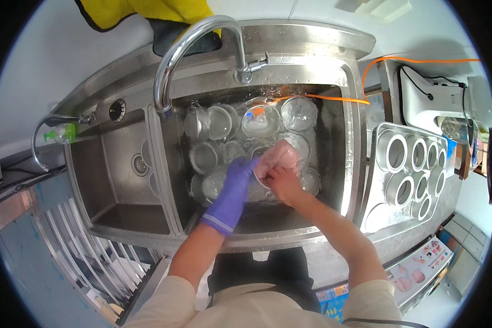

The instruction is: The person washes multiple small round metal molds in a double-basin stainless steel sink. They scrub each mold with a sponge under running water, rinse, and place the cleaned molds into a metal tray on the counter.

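Observation:
My left hand (240,172), in a purple rubber glove, grips a round metal tin (259,180) at its left side. Much of that tin is hidden behind hands and cloth. A wet pink cloth (281,156) is bunched in my bare right hand (285,184), pressed against the tin. Both hands are over the large basin (330,197) of a stainless steel sink. Around them, several round metal tins (205,158) sit in water, among them a tin (299,114) at the back right.
A chrome faucet (176,53) arches over the basin divider (160,164). An orange cord or hose (336,98) runs into the water. To the right, a metal tray (371,172) holds several ring-shaped tins (395,153), near a white stand mixer (430,98). A smaller basin (123,156) lies left.

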Motion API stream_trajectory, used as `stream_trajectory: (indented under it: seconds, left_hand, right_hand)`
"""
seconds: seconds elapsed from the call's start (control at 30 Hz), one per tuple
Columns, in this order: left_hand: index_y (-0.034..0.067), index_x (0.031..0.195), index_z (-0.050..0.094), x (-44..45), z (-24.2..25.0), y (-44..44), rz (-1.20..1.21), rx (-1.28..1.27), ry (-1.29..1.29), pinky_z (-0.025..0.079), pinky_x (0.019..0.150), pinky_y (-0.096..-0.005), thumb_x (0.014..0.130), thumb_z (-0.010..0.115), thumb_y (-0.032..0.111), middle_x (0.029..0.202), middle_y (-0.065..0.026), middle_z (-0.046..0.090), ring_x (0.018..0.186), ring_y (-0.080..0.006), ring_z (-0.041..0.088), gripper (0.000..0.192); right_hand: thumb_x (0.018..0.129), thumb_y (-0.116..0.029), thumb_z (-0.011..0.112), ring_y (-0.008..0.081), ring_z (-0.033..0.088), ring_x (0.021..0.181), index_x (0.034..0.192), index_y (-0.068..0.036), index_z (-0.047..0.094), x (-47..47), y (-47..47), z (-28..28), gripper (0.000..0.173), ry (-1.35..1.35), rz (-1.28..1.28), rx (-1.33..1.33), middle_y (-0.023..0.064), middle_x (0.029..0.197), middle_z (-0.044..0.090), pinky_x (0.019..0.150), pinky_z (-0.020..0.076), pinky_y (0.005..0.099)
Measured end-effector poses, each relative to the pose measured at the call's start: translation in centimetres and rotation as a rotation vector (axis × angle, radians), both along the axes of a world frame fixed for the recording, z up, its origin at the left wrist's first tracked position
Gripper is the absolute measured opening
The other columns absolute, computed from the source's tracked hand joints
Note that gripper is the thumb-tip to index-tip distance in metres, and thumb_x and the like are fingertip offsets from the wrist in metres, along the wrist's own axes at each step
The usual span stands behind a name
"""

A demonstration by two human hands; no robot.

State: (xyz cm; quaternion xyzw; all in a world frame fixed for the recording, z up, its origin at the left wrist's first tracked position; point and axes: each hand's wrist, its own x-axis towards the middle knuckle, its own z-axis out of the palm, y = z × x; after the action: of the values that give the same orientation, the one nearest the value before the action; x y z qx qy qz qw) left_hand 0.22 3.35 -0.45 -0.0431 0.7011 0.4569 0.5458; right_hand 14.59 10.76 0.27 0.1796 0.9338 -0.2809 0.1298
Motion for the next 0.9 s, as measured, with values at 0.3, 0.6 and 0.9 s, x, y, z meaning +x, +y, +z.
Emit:
stream_trajectory:
  seconds: [0.3, 0.6, 0.9]
  left_hand:
    - [-0.001, 0.127, 0.062, 0.9, -1.4, -0.3, 0.127, 0.047, 0.13, 0.052, 0.092, -0.0392, 0.085, 0.081, 0.024, 0.116, -0.0111, 0.069, 0.102, -0.0221, 0.065, 0.053]
    - [-0.002, 0.127, 0.062, -1.7, 0.3, 0.5, -0.536, 0.238, 1.09, 0.05, 0.102, -0.0425, 0.089, 0.077, 0.03, 0.138, -0.0254, 0.058, 0.123, -0.0376, 0.062, 0.052]
    - [0.004, 0.079, 0.063, -6.9, 7.3, 0.3, -1.118, 0.86, 0.885, 0.046, 0.065, -0.0477, 0.088, 0.072, 0.032, 0.086, -0.0138, 0.066, 0.076, -0.0404, 0.06, 0.031]
  right_hand:
    - [0.072, -0.005, 0.069, 0.0391, 0.058, 0.112, 0.102, -0.007, 0.067, 0.2, -0.1, -1.1, 0.03, 0.176, -0.195, -0.221, 0.0168, 0.114, 0.064, 0.096, 0.0449, 0.0497]
    - [0.085, -0.019, 0.071, 0.0357, 0.063, 0.11, 0.117, -0.009, 0.067, 1.8, 1.9, -0.3, 0.033, 0.256, -0.057, -0.131, 0.0143, 0.112, 0.067, 0.092, 0.0488, 0.0482]
    - [0.094, -0.022, 0.074, 0.0095, 0.046, 0.074, 0.113, -0.004, 0.071, 0.5, 2.5, 5.4, 0.026, 0.222, -0.413, -1.003, 0.0017, 0.072, 0.052, 0.068, 0.0446, 0.0306]
